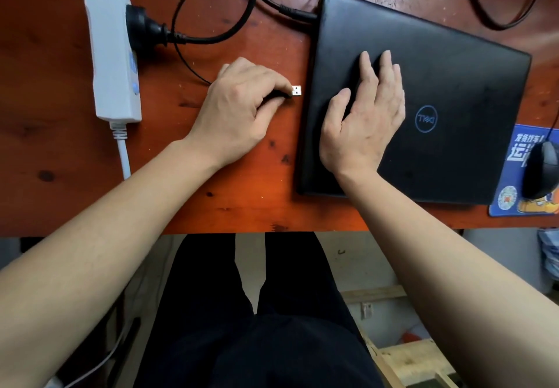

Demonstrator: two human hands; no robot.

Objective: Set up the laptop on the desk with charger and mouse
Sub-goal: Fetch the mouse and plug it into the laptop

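Observation:
A closed black laptop [447, 109] lies on the reddish wooden desk [60, 160]. My right hand [363, 121] rests flat on its lid, fingers spread. My left hand [239, 109] pinches a USB plug [296, 91], its metal tip pointing at the laptop's left edge, a short gap away. A thin black cable runs from that hand back across the desk. The charger plug [295, 13] is in the laptop's far left corner. Its black mains plug [142, 29] sits in a white power strip [112, 51]. A black mouse [540, 169] lies on a blue mouse pad [508, 197] at the right.
Black cables [242, 0] loop over the desk's far side. The power strip's white cord [124, 157] drops over the near edge. Below the desk are my dark trousers [257, 327] and wooden boards [408, 357] on the floor.

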